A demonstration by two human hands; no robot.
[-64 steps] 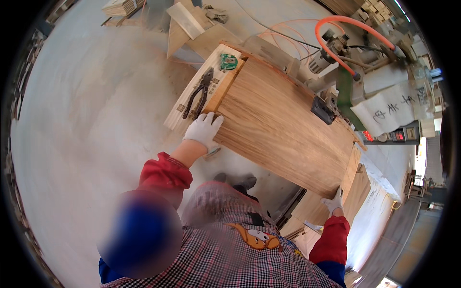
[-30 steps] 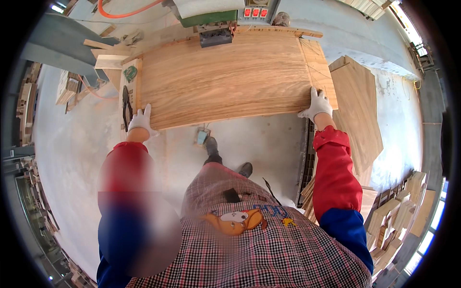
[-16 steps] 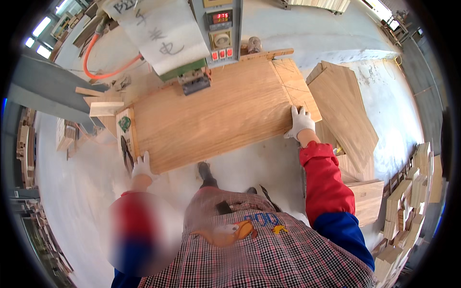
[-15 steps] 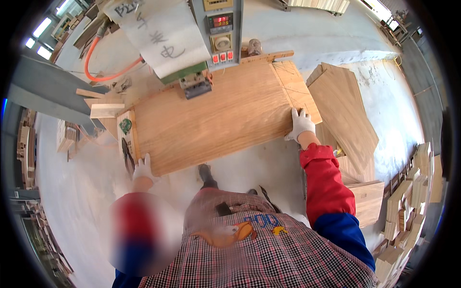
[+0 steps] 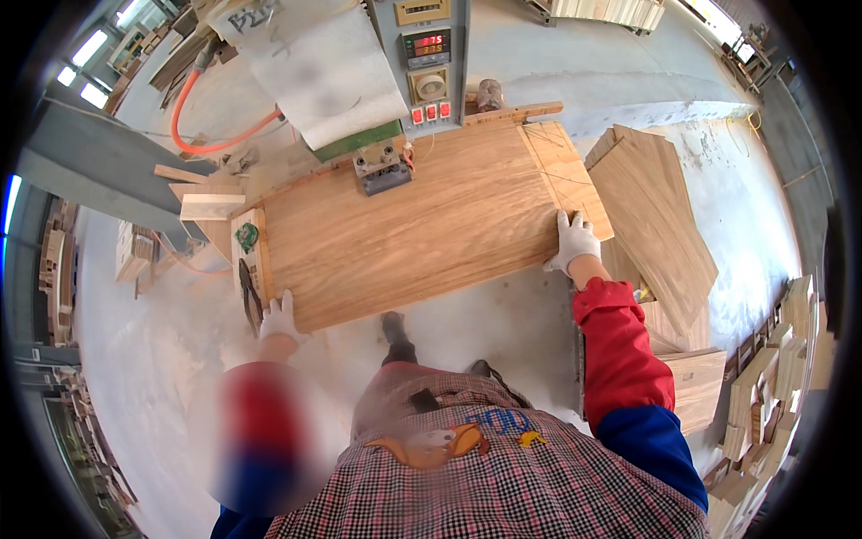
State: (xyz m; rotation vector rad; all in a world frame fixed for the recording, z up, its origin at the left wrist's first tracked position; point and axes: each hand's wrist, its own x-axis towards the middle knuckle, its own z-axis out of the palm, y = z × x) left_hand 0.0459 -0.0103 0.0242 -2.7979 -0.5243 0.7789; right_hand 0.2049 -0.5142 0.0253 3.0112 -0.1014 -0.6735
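Observation:
A wide wooden board (image 5: 404, 225) lies under a machine head with a dark metal block (image 5: 386, 176) near the board's far edge. My left hand (image 5: 282, 322), in a white glove, rests at the near left corner of the board with its fingers stretched out. On the near right edge lies my gloved right hand (image 5: 575, 243), fingers spread over the top face, thumb along the edge. Both hands are open. A paler wooden strip (image 5: 567, 171) with dark lines forms the board's right end. Pliers (image 5: 250, 296) and a green coil (image 5: 246, 236) sit left of the board.
The machine's control panel (image 5: 429, 63) has a lit display and red switches. An orange hose (image 5: 184, 126) curves at the left. Loose wooden panels (image 5: 651, 216) lie at the right, with stacked wood pieces (image 5: 763, 368) farther right. A grey post (image 5: 99, 171) stands left.
The whole view has shifted slightly. The metal block shows a little more below its green housing. Both hands keep their places on the board.

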